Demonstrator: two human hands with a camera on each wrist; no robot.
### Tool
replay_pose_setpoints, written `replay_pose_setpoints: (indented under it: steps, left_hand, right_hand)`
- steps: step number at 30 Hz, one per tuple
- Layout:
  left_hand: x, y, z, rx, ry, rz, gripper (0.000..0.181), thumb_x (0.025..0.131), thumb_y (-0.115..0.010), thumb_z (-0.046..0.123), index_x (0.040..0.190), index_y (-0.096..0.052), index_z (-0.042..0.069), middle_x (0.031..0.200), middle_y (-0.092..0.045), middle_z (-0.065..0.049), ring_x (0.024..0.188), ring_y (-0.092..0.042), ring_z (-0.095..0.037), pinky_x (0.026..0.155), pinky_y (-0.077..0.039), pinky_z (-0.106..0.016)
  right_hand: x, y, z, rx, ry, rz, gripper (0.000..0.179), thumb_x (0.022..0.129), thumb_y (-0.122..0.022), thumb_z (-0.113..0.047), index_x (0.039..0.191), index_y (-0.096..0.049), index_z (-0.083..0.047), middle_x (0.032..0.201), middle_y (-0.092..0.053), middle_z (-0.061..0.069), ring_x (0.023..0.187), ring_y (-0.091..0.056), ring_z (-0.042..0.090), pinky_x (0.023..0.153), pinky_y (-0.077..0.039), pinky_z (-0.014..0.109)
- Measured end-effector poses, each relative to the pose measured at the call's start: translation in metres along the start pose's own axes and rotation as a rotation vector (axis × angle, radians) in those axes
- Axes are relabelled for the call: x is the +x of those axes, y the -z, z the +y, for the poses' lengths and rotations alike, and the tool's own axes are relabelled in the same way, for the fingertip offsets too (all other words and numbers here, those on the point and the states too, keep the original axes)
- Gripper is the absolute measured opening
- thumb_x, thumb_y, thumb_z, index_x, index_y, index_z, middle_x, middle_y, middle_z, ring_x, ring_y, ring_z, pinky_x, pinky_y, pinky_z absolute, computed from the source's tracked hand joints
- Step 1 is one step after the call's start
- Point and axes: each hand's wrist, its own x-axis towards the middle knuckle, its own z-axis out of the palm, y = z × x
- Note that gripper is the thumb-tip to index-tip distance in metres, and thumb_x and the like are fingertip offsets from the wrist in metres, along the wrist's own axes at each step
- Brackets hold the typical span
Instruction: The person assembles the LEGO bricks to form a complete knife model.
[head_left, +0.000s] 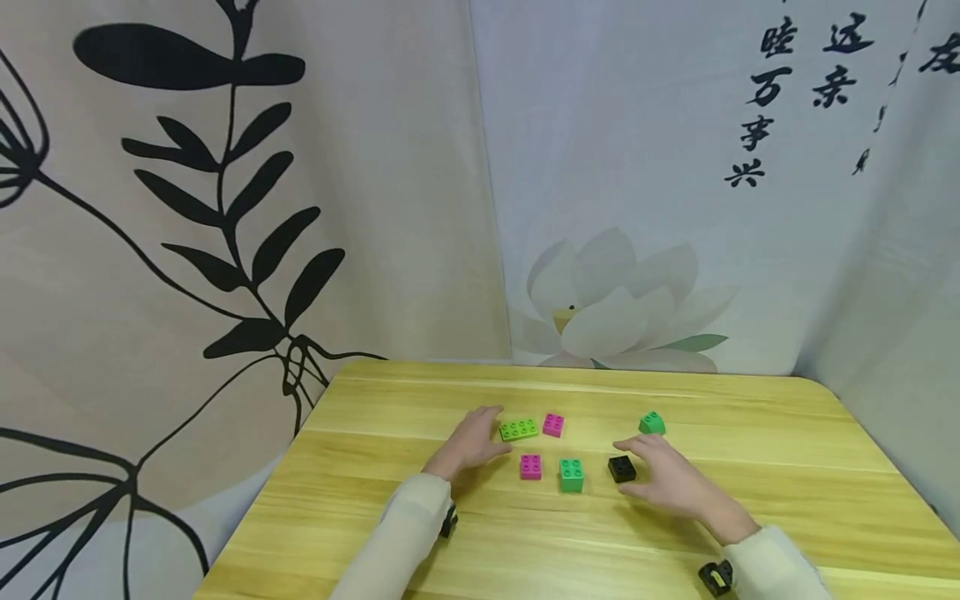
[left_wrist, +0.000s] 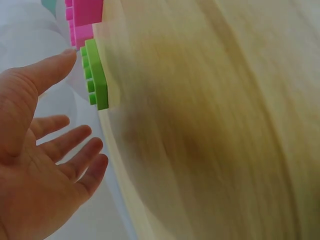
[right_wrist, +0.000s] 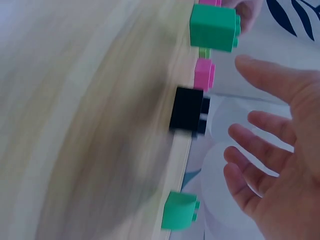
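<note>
My left hand (head_left: 471, 442) hovers at the left of the bricks, fingers spread and palm turned inward. Nearest to it lies a long lime-green toy brick (head_left: 519, 430), also seen beyond the thumb in the left wrist view (left_wrist: 94, 75). My right hand (head_left: 667, 477) is held around the black brick (head_left: 622, 469), thumb and fingers apart on either side. In the right wrist view a gap shows between the fingers and the black brick (right_wrist: 187, 110). Behind the right fingertips stands a green brick (head_left: 652, 423) with a sloped side. Neither hand holds anything.
Between the hands sit a pink brick (head_left: 530, 467), a second pink brick (head_left: 553, 425) farther back and a taller green brick (head_left: 571, 476). All rest on a wooden table (head_left: 360, 467). A printed curtain (head_left: 420, 208) hangs behind its far edge.
</note>
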Motion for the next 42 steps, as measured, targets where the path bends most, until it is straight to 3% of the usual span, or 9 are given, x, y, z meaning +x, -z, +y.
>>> replay_pose_setpoints:
  steps: [12, 21, 25, 34, 42]
  left_hand:
    - [0.012, -0.009, -0.002, -0.054, 0.009, -0.017, 0.065, 0.086, -0.07, 0.022, 0.141, -0.04, 0.006, 0.14, -0.044, -0.014, 0.128, -0.04, -0.032, 0.105, -0.032, -0.046]
    - [0.019, -0.012, 0.0, -0.059, 0.002, 0.002, 0.064, 0.081, -0.074, 0.016, 0.137, -0.045, 0.005, 0.126, -0.056, -0.013, 0.116, -0.051, -0.03, 0.1, -0.038, -0.044]
    - [0.022, -0.014, 0.001, -0.049, -0.008, 0.011, 0.063, 0.08, -0.075, 0.014, 0.135, -0.047, 0.004, 0.123, -0.058, -0.013, 0.113, -0.053, -0.03, 0.099, -0.039, -0.044]
    - [0.026, -0.018, 0.002, -0.016, 0.045, 0.018, 0.061, 0.079, -0.076, 0.015, 0.133, -0.05, 0.004, 0.123, -0.059, -0.011, 0.115, -0.052, -0.028, 0.1, -0.038, -0.043]
    - [0.029, -0.022, 0.001, 0.032, 0.029, 0.018, 0.048, 0.08, -0.076, 0.017, 0.122, -0.058, 0.001, 0.111, -0.059, -0.01, 0.102, -0.055, -0.024, 0.093, -0.044, -0.038]
  right_hand:
    - [0.021, -0.02, -0.019, -0.047, 0.063, -0.067, 0.057, 0.076, -0.079, -0.026, 0.122, -0.058, 0.0, 0.117, -0.06, 0.012, 0.111, -0.051, 0.031, 0.093, -0.043, 0.047]
    - [0.031, -0.03, -0.026, -0.016, 0.071, -0.085, 0.056, 0.076, -0.079, -0.025, 0.122, -0.058, 0.0, 0.117, -0.06, 0.012, 0.109, -0.051, 0.029, 0.093, -0.044, 0.046]
    - [0.031, -0.033, -0.027, 0.005, 0.074, -0.098, 0.055, 0.076, -0.078, -0.023, 0.121, -0.058, 0.002, 0.117, -0.06, 0.013, 0.11, -0.051, 0.03, 0.095, -0.042, 0.048]
    - [0.033, -0.039, -0.027, -0.005, 0.093, -0.122, 0.051, 0.076, -0.077, -0.019, 0.12, -0.059, 0.001, 0.115, -0.061, 0.011, 0.107, -0.054, 0.029, 0.093, -0.044, 0.047]
    - [0.036, -0.042, -0.027, 0.006, 0.089, -0.149, 0.049, 0.079, -0.076, -0.017, 0.121, -0.059, 0.001, 0.113, -0.062, 0.011, 0.104, -0.057, 0.027, 0.09, -0.046, 0.044]
